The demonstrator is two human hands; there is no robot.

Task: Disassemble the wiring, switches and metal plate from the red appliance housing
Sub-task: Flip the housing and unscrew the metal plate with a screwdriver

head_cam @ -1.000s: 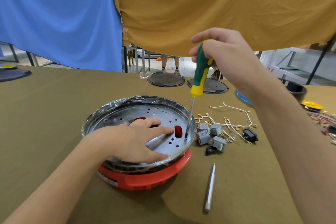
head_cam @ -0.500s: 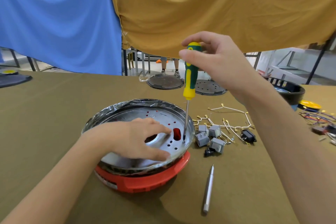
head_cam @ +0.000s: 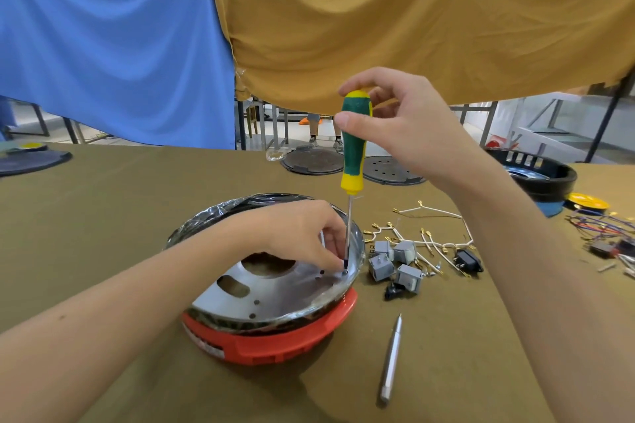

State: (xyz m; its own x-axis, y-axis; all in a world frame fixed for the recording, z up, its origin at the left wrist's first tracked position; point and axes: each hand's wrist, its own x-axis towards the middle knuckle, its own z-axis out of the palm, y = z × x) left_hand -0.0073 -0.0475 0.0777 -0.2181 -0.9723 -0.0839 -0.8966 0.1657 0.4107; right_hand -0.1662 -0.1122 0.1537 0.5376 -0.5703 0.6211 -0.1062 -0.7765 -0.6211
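Head view: grey switches (head_cam: 395, 263), loose wires (head_cam: 429, 240) (right of red housing (head_cam: 275, 342)).

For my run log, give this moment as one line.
right hand grips screwdriver | tip on metal plate | left hand pinches at tip | red housing below

You're in a workshop: beyond the cloth-covered table (head_cam: 103, 216), metal frames (head_cam: 488, 127) stand; on it, dismantled appliance lids (head_cam: 311, 161) and loose wires (head_cam: 604, 227).
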